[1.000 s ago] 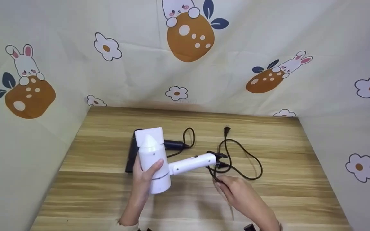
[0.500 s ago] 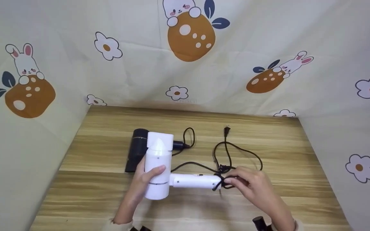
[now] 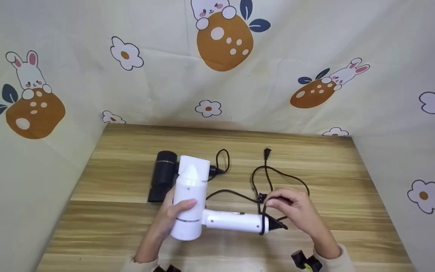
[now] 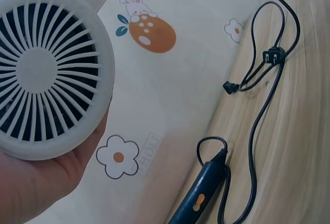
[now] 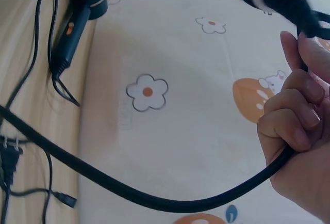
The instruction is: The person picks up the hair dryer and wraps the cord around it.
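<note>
My left hand (image 3: 170, 215) grips the barrel of a white hair dryer (image 3: 190, 192), thumb across its front. The dryer's slatted round intake (image 4: 36, 72) faces the left wrist camera. Its handle points right and ends in a black strain relief (image 3: 276, 224). My right hand (image 3: 293, 207) pinches the dryer's black cord (image 5: 170, 203) just above the handle's end, and a turn of that cord loops round the handle's tip. In the right wrist view the fingers are curled about the cord.
Behind the white dryer, a dark hair dryer (image 3: 163, 172) lies on the wooden table (image 3: 127, 143). Cords trail to the right, with one plug (image 3: 267, 153) at the back and another (image 4: 273, 55) nearer. A patterned cloth (image 3: 157, 87) hangs round the table.
The white dryer has shifted right and slightly nearer, its handle turning from sloping up to sloping slightly down. My right hand has brought the cord round the handle's end.
</note>
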Tool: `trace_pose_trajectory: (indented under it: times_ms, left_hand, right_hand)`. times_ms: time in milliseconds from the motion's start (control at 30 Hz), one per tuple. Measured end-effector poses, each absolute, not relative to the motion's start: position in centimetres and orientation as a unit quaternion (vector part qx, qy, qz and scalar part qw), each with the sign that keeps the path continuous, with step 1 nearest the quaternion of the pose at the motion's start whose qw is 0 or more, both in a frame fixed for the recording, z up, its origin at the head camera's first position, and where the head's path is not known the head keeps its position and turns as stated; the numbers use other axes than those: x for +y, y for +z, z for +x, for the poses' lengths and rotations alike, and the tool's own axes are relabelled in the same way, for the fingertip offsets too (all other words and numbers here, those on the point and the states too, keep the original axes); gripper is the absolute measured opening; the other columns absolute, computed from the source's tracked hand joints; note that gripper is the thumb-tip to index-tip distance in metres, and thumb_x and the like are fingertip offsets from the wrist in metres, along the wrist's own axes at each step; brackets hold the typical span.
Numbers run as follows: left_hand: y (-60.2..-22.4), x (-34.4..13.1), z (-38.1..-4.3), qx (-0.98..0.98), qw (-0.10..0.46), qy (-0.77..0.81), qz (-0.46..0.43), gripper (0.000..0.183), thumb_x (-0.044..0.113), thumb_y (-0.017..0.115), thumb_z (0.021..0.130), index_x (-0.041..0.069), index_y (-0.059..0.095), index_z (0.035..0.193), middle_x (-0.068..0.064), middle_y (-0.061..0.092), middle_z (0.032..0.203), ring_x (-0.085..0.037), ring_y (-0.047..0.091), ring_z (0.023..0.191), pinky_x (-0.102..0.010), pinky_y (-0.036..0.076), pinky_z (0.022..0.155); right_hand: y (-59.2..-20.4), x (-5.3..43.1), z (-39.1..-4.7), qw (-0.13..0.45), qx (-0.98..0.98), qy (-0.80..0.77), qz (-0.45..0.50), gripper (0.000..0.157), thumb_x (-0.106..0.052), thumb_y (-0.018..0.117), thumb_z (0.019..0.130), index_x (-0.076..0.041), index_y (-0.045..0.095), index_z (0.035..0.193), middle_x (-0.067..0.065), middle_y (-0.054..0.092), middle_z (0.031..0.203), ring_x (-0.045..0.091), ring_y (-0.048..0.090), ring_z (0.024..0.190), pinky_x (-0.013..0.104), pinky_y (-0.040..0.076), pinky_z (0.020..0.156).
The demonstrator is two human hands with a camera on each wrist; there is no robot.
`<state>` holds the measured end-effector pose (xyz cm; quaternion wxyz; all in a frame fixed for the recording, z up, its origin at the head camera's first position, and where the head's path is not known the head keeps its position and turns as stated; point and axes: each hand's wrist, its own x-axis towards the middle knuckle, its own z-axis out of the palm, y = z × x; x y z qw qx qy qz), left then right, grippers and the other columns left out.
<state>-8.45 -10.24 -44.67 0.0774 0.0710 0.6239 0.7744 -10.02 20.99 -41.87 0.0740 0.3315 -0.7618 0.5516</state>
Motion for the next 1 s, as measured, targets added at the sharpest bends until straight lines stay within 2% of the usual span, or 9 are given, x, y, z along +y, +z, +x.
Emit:
trace_pose_trajectory:
  times_ms: [200, 333, 500, 567, 700, 767, 867, 933, 1000]
  left_hand:
    - [-44.5, -10.2, -8.3, 0.581, 0.090, 0.798, 0.130, 0.031, 0.009, 0.054, 0.080, 0.009, 0.049, 0.111, -0.005, 0.067, 0.090, -0.020, 0.067, 0.081, -0.034, 0.053, 0.074]
    - [-44.5, -10.2, -8.2, 0.557, 0.094, 0.813, 0.143, 0.028, 0.011, 0.052, 0.081, 0.015, 0.053, 0.109, -0.004, 0.069, 0.088, -0.018, 0.066, 0.081, -0.032, 0.053, 0.074]
    - [-44.6, -10.0, -7.9, 0.530, 0.076, 0.834, 0.135, 0.030, 0.012, 0.048, 0.081, 0.017, 0.052, 0.110, -0.002, 0.068, 0.089, -0.016, 0.066, 0.081, -0.031, 0.053, 0.074]
    - [-44.6, -9.9, -7.8, 0.515, 0.063, 0.845, 0.131, 0.030, 0.013, 0.046, 0.082, 0.018, 0.053, 0.110, -0.001, 0.068, 0.090, -0.014, 0.065, 0.081, -0.030, 0.053, 0.074]
    - [-44.6, -9.7, -7.9, 0.495, 0.034, 0.860, 0.119, 0.029, 0.012, 0.043, 0.083, 0.017, 0.055, 0.109, -0.001, 0.068, 0.091, -0.013, 0.065, 0.081, -0.029, 0.053, 0.074]
    - [-44.6, -9.7, -7.9, 0.499, 0.015, 0.861, 0.096, 0.028, 0.011, 0.044, 0.083, 0.017, 0.055, 0.108, -0.001, 0.068, 0.091, -0.014, 0.065, 0.082, -0.030, 0.053, 0.074]
    - [-44.6, -9.6, -7.9, 0.510, -0.003, 0.859, 0.052, 0.027, 0.011, 0.044, 0.083, 0.017, 0.052, 0.109, -0.001, 0.067, 0.092, -0.016, 0.066, 0.084, -0.031, 0.053, 0.075]
    - [-44.6, -9.5, -7.9, 0.516, -0.013, 0.856, 0.022, 0.027, 0.010, 0.045, 0.083, 0.015, 0.049, 0.109, -0.001, 0.066, 0.092, -0.018, 0.067, 0.085, -0.032, 0.053, 0.075]
    - [-44.5, -9.4, -8.0, 0.520, -0.019, 0.854, 0.000, 0.028, 0.010, 0.046, 0.084, 0.014, 0.047, 0.111, -0.002, 0.066, 0.093, -0.019, 0.066, 0.086, -0.033, 0.053, 0.076]
  right_hand:
    - [-42.6, 20.7, -10.7, 0.018, -0.718, 0.603, 0.347, 0.014, 0.014, 0.057, 0.080, 0.005, 0.065, 0.087, 0.000, 0.069, 0.086, 0.005, 0.061, 0.076, 0.019, 0.051, 0.066]
    - [-43.0, 20.4, -10.9, 0.000, -0.698, 0.624, 0.352, 0.009, 0.012, 0.054, 0.083, 0.008, 0.062, 0.086, -0.004, 0.066, 0.082, 0.000, 0.057, 0.072, 0.017, 0.048, 0.061]
    - [-43.3, 20.0, -10.6, -0.050, -0.711, 0.639, 0.290, 0.014, 0.003, 0.048, 0.092, 0.004, 0.061, 0.087, -0.013, 0.059, 0.081, -0.002, 0.050, 0.070, 0.015, 0.042, 0.058]
    - [-43.6, 19.9, -10.4, -0.058, -0.731, 0.630, 0.257, 0.016, 0.001, 0.045, 0.094, 0.004, 0.059, 0.087, -0.012, 0.059, 0.082, 0.001, 0.052, 0.074, 0.017, 0.044, 0.064]
    - [-44.1, 19.4, -9.8, -0.060, -0.780, 0.593, 0.191, 0.015, 0.002, 0.045, 0.093, 0.007, 0.059, 0.094, -0.011, 0.059, 0.082, 0.000, 0.053, 0.075, 0.017, 0.046, 0.068]
    - [-44.3, 19.2, -9.4, -0.051, -0.802, 0.568, 0.175, 0.016, 0.002, 0.046, 0.092, 0.006, 0.061, 0.096, -0.010, 0.057, 0.075, -0.003, 0.050, 0.068, 0.016, 0.045, 0.062]
    - [-44.3, 18.9, -8.9, -0.039, -0.828, 0.529, 0.181, 0.020, -0.002, 0.046, 0.095, 0.000, 0.065, 0.094, -0.006, 0.052, 0.063, -0.006, 0.042, 0.058, 0.014, 0.041, 0.053]
    - [-44.3, 18.6, -8.8, -0.020, -0.848, 0.490, 0.199, 0.023, -0.005, 0.045, 0.096, -0.006, 0.066, 0.086, -0.002, 0.045, 0.056, -0.004, 0.035, 0.052, 0.018, 0.037, 0.045]
    - [-44.2, 18.3, -8.5, -0.005, -0.869, 0.448, 0.210, 0.025, -0.010, 0.045, 0.097, -0.011, 0.066, 0.084, -0.002, 0.054, 0.060, -0.004, 0.041, 0.055, 0.019, 0.042, 0.048]
